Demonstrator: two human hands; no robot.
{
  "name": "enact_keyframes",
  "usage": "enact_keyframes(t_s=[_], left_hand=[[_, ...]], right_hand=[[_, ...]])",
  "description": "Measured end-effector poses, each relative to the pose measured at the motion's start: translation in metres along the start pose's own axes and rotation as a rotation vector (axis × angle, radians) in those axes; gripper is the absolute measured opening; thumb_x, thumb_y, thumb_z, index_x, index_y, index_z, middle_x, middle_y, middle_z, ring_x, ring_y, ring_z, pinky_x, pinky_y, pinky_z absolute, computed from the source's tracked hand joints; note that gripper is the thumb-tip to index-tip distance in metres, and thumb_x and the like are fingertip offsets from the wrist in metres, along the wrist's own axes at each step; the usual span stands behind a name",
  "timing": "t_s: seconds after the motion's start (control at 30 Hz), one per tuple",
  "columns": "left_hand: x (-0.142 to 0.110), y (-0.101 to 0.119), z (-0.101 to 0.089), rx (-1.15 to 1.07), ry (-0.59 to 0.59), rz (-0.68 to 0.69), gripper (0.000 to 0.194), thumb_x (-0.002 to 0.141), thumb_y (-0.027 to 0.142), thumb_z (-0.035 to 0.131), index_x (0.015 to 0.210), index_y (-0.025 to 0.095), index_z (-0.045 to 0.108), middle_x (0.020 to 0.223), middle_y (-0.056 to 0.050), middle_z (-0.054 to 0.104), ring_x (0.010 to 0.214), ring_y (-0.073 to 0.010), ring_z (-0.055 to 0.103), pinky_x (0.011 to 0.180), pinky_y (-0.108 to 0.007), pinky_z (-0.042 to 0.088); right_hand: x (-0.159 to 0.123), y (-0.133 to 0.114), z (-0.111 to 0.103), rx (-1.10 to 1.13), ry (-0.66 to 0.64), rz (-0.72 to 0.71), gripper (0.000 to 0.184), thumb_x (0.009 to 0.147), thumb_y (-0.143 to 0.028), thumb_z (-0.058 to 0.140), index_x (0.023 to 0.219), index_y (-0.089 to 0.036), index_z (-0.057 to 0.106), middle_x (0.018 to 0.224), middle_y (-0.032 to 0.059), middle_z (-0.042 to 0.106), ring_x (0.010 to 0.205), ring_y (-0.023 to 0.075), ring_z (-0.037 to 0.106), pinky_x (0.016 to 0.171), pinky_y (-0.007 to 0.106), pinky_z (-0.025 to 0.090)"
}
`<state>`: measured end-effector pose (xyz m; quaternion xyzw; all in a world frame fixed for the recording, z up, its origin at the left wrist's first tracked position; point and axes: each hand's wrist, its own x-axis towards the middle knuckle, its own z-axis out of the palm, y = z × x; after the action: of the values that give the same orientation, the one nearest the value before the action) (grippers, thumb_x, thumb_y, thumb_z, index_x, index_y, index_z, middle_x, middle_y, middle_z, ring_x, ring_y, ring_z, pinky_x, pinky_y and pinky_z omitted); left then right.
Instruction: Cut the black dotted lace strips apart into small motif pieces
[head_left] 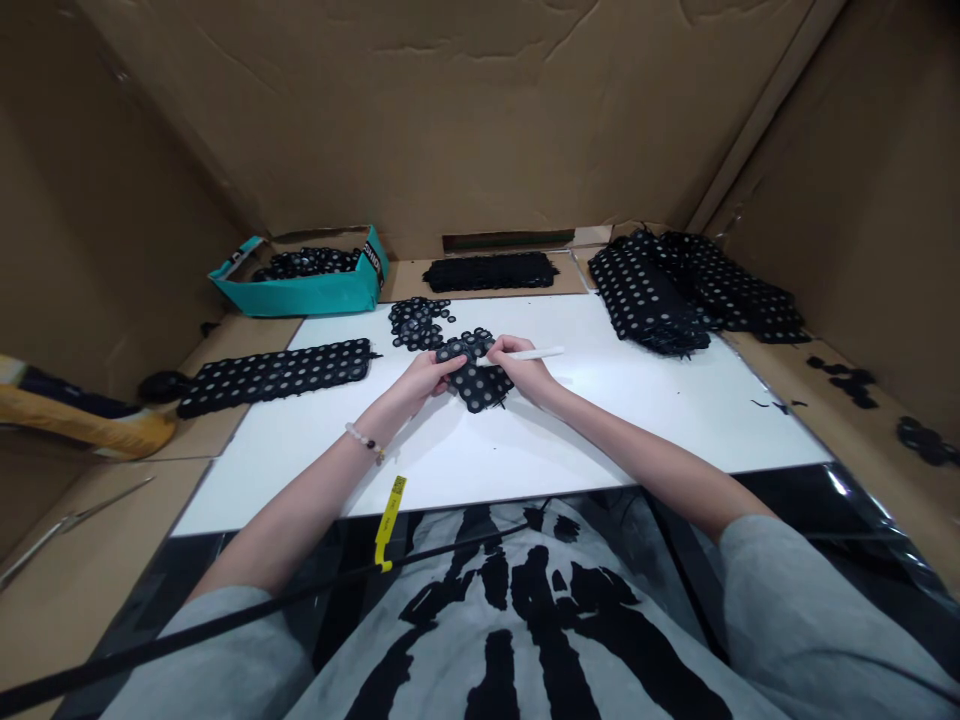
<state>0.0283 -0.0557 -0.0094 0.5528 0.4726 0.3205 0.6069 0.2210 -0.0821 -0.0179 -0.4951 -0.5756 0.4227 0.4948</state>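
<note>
My left hand (430, 377) pinches the left edge of a black sheet with pale dots (474, 385), held just over the white board. In my right hand (517, 362) is a white pen-like tool (540, 353), its tip on or close to the dotted sheet; the exact contact is too small to tell. A pile of loose black ring-like discs (416, 322) lies on the board behind my left hand. Further left rests a long black dotted strip (285, 373).
Cardboard walls surround the white board (600, 430). At the back stand a teal box (300, 296) of black discs, a flat black stack (490, 270) and dotted strips (652, 290) at right. Scissors (71, 520) and a yellow-and-dark object (90, 415) lie left; black scraps (847, 380) lie right.
</note>
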Motion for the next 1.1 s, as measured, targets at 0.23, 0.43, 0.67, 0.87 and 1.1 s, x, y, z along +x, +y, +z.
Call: enact_keyframes(t_s=[0.23,0.43,0.67,0.87,1.1], left_hand=[[-0.001,-0.001,0.004,-0.011,0.045,-0.014,0.039,0.07,0.031,0.076,0.058,0.019,0.042,0.051,0.006,0.036,0.044,-0.0053,0.027,0.042,-0.024,0.017],[0.001,-0.001,-0.001,0.046,0.005,-0.046,0.041,0.074,0.032,0.075,0.058,0.019,0.039,0.05,0.006,0.036,0.043,-0.0057,0.033,0.043,-0.023,0.021],[-0.008,0.016,-0.007,0.366,0.038,-0.03,0.028,0.081,0.024,0.066,0.061,0.018,0.048,0.049,0.004,0.045,0.043,-0.0076,0.038,0.044,-0.022,0.024],[-0.011,0.023,-0.003,0.237,0.003,-0.058,0.029,0.077,0.024,0.069,0.057,0.017,0.048,0.048,0.005,0.042,0.043,-0.0062,0.033,0.044,-0.022,0.02],[-0.011,0.024,-0.001,0.176,0.016,-0.096,0.028,0.075,0.022,0.072,0.057,0.016,0.05,0.048,0.005,0.043,0.044,-0.0056,0.033,0.043,-0.021,0.021]], right_hand=[[-0.01,-0.002,0.008,-0.167,0.019,-0.137,0.012,0.075,-0.029,0.051,0.066,-0.02,0.051,0.068,-0.0029,0.055,0.069,0.0141,0.049,0.065,0.026,0.035],[-0.008,0.0,0.007,-0.196,-0.009,-0.122,0.011,0.074,-0.026,0.05,0.065,-0.02,0.052,0.068,-0.0027,0.057,0.068,0.0141,0.05,0.064,0.026,0.035],[0.002,0.001,-0.004,-0.109,-0.007,0.072,0.011,0.069,-0.028,0.052,0.062,-0.019,0.053,0.065,-0.0028,0.054,0.069,0.0142,0.046,0.063,0.026,0.032],[0.0,0.001,0.0,0.007,-0.075,0.028,0.015,0.07,-0.031,0.056,0.062,-0.019,0.054,0.067,-0.0027,0.055,0.072,0.0146,0.049,0.07,0.026,0.034],[-0.004,-0.001,0.005,-0.037,-0.024,0.039,0.015,0.071,-0.033,0.057,0.064,-0.02,0.057,0.075,-0.001,0.062,0.082,0.0176,0.056,0.077,0.028,0.038]])
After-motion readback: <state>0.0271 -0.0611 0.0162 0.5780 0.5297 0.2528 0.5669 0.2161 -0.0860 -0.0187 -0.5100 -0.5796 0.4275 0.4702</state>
